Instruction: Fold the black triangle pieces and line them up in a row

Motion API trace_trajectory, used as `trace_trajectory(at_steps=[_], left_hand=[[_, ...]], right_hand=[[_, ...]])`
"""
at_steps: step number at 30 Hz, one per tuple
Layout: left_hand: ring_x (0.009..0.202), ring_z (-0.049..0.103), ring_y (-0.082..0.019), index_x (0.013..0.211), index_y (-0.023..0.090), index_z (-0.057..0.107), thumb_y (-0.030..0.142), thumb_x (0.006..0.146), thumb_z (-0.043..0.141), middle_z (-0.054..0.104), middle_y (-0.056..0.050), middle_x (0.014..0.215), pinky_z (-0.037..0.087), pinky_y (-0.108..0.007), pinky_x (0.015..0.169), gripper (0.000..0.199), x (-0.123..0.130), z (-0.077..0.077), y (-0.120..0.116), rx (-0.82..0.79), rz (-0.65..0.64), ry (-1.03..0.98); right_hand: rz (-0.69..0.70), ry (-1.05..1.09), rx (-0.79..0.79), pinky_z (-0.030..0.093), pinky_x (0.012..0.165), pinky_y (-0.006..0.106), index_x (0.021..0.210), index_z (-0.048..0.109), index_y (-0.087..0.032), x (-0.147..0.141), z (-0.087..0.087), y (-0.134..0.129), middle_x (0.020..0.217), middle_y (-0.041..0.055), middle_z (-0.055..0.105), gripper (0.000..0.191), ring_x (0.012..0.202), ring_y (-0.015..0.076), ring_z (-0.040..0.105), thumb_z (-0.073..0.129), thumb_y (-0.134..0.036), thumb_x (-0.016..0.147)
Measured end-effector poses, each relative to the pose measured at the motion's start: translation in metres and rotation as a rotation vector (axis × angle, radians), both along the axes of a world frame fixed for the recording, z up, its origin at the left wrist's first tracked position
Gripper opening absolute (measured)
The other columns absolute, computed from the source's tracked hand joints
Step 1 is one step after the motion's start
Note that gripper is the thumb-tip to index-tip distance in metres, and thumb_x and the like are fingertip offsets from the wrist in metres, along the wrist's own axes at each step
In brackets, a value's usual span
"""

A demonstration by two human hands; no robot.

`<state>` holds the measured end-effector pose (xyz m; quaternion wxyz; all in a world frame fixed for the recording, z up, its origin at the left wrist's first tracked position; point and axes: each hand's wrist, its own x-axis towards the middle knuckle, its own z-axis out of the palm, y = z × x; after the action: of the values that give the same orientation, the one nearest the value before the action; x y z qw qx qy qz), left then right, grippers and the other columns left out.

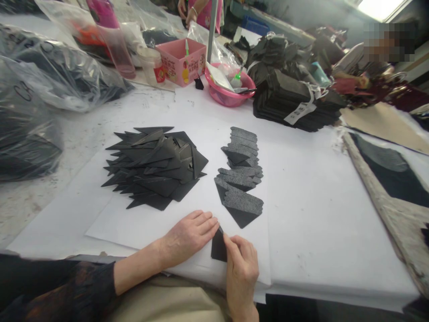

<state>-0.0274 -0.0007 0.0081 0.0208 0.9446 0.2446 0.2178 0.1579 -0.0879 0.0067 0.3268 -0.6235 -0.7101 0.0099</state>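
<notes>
A small flat black piece (219, 245), of leather or similar sheet material, lies on white paper close to the table's front edge. My left hand (191, 232) reaches in from the left, its fingers together and bent down onto the piece's upper corner; its thumb is hidden. With thumb and curled fingers, my right hand (241, 261) pinches the right edge of the same piece. Beyond my left hand spreads a heap of pointed black pieces (154, 165). An overlapping row of black pieces with speckled grey strips (243, 201) lies just beyond my hands.
Plastic bags with dark contents (77, 67) fill the left. At the back stand a pink bottle (117, 44), a pink box (182, 62) and a pink basin (228, 97). Tied black stacks (284, 89) lie back right, a worn board (378, 192) at right. Other people work behind.
</notes>
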Motion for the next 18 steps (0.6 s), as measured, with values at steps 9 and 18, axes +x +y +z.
trace_trajectory(at_steps=[9, 18], left_hand=[[0.113, 0.055, -0.027, 0.118, 0.006, 0.061, 0.01, 0.1, 0.042, 0.062, -0.013, 0.119, 0.05, -0.041, 0.095, 0.026, -0.0012, 0.0037, -0.0008, 0.006, 0.007, 0.004], [0.115, 0.055, -0.027, 0.12, 0.009, 0.061, 0.012, 0.101, 0.044, 0.061, -0.012, 0.122, 0.049, -0.041, 0.097, 0.025, -0.0006, 0.0056, -0.0042, 0.007, 0.016, 0.03]], right_hand=[[0.032, -0.071, -0.041, 0.044, 0.08, 0.027, 0.119, 0.067, -0.021, 0.0055, -0.0095, -0.0051, 0.097, 0.0056, 0.061, 0.03, 0.089, 0.0139, 0.053, 0.055, -0.009, 0.094], [0.022, -0.121, -0.092, 0.043, 0.082, 0.03, 0.121, 0.066, -0.021, 0.0038, -0.0082, -0.0062, 0.099, 0.0065, 0.061, 0.031, 0.089, 0.0158, 0.053, 0.054, -0.01, 0.095]])
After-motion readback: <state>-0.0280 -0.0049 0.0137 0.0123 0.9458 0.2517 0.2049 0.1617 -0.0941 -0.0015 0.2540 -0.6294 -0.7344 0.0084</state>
